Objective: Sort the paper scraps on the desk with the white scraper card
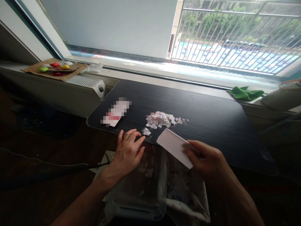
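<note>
A stack of small paper scraps (161,119) lies heaped on the dark table (202,110), with a smaller cluster of scraps (146,131) at the front edge. My left hand (129,149) hovers at that edge beside the small cluster, fingers spread and apparently holding nothing. In my right hand (207,158) is a white card (175,147) with a small hole near one corner, gripped between thumb and fingers and tilted over the table's front edge. Below both hands stands a clear plastic box (162,191) with some scraps in it.
A lined bin (188,207) with scraps is right of the box. On the table's left lies a pixelated object (116,111). Behind are a radiator (84,84), cardboard with coloured lumps (33,71), a green cloth (245,93) and a window.
</note>
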Available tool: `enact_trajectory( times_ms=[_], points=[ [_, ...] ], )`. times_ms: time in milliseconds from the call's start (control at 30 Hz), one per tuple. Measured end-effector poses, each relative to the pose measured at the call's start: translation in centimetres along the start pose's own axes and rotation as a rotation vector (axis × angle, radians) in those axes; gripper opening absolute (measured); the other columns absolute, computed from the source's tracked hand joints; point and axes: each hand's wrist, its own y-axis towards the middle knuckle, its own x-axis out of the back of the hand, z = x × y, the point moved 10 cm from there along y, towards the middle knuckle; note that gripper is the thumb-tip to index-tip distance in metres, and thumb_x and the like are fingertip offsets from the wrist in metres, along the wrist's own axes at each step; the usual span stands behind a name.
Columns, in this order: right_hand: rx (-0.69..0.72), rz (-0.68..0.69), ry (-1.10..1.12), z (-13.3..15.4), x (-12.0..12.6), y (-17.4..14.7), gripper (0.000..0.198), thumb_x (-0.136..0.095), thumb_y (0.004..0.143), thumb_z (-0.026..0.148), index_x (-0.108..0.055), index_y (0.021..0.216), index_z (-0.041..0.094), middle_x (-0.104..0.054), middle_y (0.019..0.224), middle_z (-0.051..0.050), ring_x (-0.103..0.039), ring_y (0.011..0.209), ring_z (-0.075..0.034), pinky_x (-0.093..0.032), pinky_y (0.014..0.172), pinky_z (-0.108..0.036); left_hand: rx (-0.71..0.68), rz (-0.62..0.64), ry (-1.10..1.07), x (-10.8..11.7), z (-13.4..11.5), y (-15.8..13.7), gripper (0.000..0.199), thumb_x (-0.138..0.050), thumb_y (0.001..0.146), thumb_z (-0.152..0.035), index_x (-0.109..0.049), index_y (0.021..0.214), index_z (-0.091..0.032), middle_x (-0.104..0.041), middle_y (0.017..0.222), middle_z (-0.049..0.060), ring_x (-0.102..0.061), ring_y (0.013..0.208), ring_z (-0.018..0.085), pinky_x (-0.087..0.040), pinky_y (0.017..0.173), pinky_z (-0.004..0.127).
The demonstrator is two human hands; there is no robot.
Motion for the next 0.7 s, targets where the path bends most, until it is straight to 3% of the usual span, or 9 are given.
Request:
enact_trajectory(
  times_ms=[167,300,400,567,700],
  points=[
    [-0.069,-0.044,-0.004,-1.8,1.1,-0.2,0.021,-0.057,0.082,0.030,-0.074,0.094,0.023,-0.076,0.082,-0.002,-0.067,0.068,-0.019,-0.050,0.064,-0.028,-0.012,-0.001,0.002,0.0,-0.2,0.0,0.032,-0.048,0.086,-0.019,-0.065,0.113,-0.016,-0.062,0.113,0.014,-0.050,0.121,0.032,-0.027,0.107,0.063],
    [-0.152,0.016,0.036,-2.7,0.3,-0.3,0.024,-0.057,0.082,0.032,-0.074,0.096,0.021,-0.076,0.083,-0.002,-0.067,0.066,-0.019,-0.050,0.061,-0.027,-0.008,0.002,0.001,0.0,-0.2,0.0,0.031,-0.049,0.086,-0.019,-0.065,0.113,-0.016,-0.063,0.113,0.013,-0.050,0.120,0.031,-0.028,0.107,0.062],
    [-0.111,0.083,0.086,-1.6,-0.7,-0.2,0.023,-0.056,0.084,0.031,-0.074,0.093,0.020,-0.075,0.080,-0.002,-0.066,0.066,-0.018,-0.049,0.059,-0.027,-0.001,0.008,0.001,0.1,0.0,-0.1,0.031,-0.049,0.086,-0.019,-0.065,0.113,-0.017,-0.063,0.112,0.013,-0.051,0.120,0.031,-0.028,0.107,0.062],
    [-0.102,0.065,0.068,-1.0,-0.6,0.2,0.023,-0.055,0.086,0.030,-0.073,0.097,0.021,-0.075,0.089,-0.003,-0.068,0.074,-0.019,-0.049,0.065,-0.027,0.011,0.010,0.010,0.2,0.5,-0.4,0.031,-0.049,0.087,-0.020,-0.064,0.113,-0.016,-0.062,0.113,0.013,-0.050,0.120,0.031,-0.027,0.107,0.063],
    [-0.037,0.134,0.099,0.0,-1.4,0.1,0.018,-0.055,0.086,0.024,-0.072,0.090,0.021,-0.072,0.078,0.000,-0.062,0.065,-0.015,-0.045,0.062,-0.024,0.021,0.021,0.000,0.1,0.9,-0.7,0.031,-0.048,0.088,-0.021,-0.064,0.114,-0.016,-0.062,0.113,0.013,-0.050,0.120,0.031,-0.028,0.106,0.064]
  ],
)
